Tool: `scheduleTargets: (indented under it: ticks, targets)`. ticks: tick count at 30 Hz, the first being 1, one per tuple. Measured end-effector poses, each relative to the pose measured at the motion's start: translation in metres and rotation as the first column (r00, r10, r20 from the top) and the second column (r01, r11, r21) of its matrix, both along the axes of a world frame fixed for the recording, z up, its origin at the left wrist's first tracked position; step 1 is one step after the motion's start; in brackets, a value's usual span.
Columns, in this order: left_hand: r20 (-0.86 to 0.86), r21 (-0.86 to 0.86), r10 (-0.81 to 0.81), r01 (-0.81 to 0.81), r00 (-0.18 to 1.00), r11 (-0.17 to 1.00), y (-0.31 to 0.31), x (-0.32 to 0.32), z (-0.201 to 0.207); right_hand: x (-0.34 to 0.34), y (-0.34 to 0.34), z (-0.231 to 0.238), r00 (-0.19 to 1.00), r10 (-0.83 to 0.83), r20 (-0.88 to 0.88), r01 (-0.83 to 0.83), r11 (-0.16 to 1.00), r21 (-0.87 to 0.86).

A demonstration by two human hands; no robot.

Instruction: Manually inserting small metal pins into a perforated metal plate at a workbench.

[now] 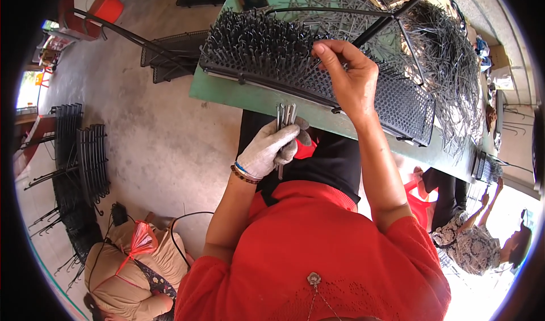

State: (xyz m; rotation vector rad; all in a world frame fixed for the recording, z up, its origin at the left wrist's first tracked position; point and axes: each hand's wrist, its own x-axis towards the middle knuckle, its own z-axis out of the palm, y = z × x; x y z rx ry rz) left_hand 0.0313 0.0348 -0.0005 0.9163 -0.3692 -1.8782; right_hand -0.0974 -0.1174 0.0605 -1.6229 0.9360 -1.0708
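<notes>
My left hand (267,149), in a pale knit glove with grey fingertips, is closed around a small bundle of thin grey metal-looking strips (286,115) held upright in front of the table edge. My bare right hand (353,77) is over a long black perforated rack (397,102), thumb and forefinger pinched together; what they hold, if anything, is too small to make out. Many upright dark strips with bent tops (255,45) stand in the holes along the rack's left and middle. At its right end the holes are bare.
Loose strips (437,65) lie in a heap across the green table (227,97). Black bars rise over the rack. Stacked black racks (91,162) stand at left, a red bucket (106,6) at far left. One person (133,270) sits at lower left; another (474,241) works at right.
</notes>
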Motion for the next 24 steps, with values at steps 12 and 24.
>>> scheduleTargets:
  ticks: [12, 24]
  targets:
    - [-0.079, 0.019, 0.064, -0.063, 0.995, 0.998, 0.000, 0.004, -0.008, 0.020, -0.010, -0.025, 0.994, -0.041, -0.105, -0.001, 0.928, -0.372]
    - [-0.056, 0.013, 0.050, -0.049, 0.997, 0.999, -0.001, 0.004, -0.001, 0.029, -0.006, -0.033, 0.963, -0.176, -0.206, -0.010, 0.736, -0.676]
